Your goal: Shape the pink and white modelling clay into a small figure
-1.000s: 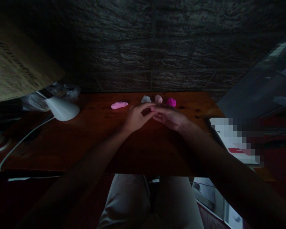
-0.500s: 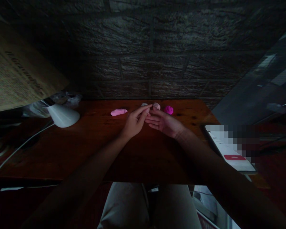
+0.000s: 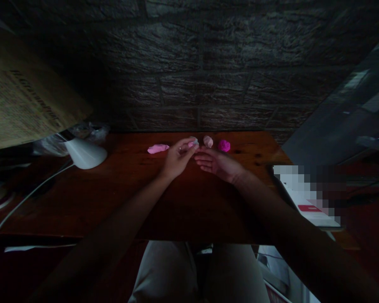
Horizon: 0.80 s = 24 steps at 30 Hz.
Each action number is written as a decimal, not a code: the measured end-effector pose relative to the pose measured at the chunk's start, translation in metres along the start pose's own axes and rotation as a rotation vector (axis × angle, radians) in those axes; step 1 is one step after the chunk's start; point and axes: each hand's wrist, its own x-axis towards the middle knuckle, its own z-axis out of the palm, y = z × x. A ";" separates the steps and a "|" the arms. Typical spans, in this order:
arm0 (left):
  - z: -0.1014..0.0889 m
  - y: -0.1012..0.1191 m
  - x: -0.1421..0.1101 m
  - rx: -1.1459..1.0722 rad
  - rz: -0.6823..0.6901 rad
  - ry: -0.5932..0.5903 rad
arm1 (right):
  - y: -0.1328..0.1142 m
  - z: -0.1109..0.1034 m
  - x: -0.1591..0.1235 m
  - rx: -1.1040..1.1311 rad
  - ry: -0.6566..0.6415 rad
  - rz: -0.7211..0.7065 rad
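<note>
My left hand (image 3: 177,158) is closed, with thumb and fingers pinching a small pink piece of modelling clay (image 3: 190,144). A pale whitish lump (image 3: 194,140) shows right behind its fingertips, partly covered by them. My right hand (image 3: 219,163) lies palm turned up with fingers stretched out, its fingertips close to the left thumb; nothing shows on the palm. Beyond the hands sit a pale pink lump of clay (image 3: 208,142) and a magenta lump (image 3: 224,146). To the left rests a longer, flattened light pink piece (image 3: 158,148).
A white cone-shaped lamp (image 3: 85,154) with its cable stands left on the wooden table (image 3: 113,189), near a brown paper bag (image 3: 28,92). A tablet or phone with a lit screen (image 3: 316,216) lies at the right edge. A stone-patterned wall (image 3: 177,63) rises behind.
The left fingers have parted from over the right fingers and shifted slightly, so the pink piece between them now shows. My right hand stays nearly in place, fingers still extended.
</note>
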 end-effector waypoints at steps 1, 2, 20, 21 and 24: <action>0.000 0.000 0.000 -0.011 -0.001 -0.008 | 0.000 0.000 0.000 0.005 0.007 0.005; 0.001 0.001 0.000 -0.018 0.004 -0.019 | -0.001 0.001 0.000 0.010 0.018 0.010; 0.002 0.012 0.001 -0.200 -0.156 -0.041 | 0.000 0.000 -0.001 -0.088 0.006 -0.017; 0.002 0.011 0.001 -0.239 -0.189 -0.047 | 0.000 0.001 -0.001 -0.090 0.014 -0.017; 0.001 0.009 0.002 -0.311 -0.245 -0.052 | 0.000 0.001 -0.002 -0.085 0.019 -0.022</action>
